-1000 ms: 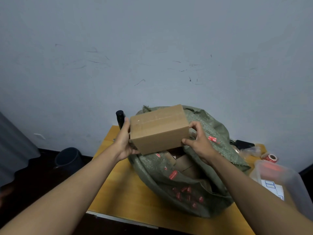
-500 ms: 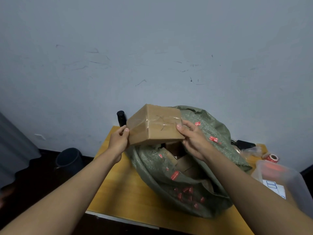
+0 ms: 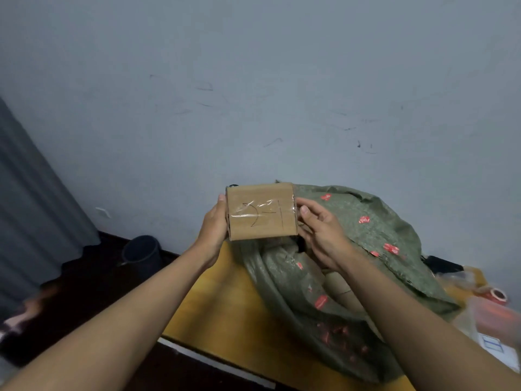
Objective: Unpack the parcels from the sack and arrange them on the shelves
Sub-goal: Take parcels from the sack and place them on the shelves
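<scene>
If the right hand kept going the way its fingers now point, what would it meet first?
The right hand points up and left at the cardboard parcel it already touches, so the parcel comes first.

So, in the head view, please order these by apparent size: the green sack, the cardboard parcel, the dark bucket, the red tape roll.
1. green sack
2. cardboard parcel
3. dark bucket, which is farther away, so unsure
4. red tape roll

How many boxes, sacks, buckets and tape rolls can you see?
Cardboard box, held up between the left hand and right hand: 1
Green sack, more boxes partly hidden inside, not counted: 1
Dark bucket on the floor: 1
Red tape roll: 1
Total: 4
</scene>
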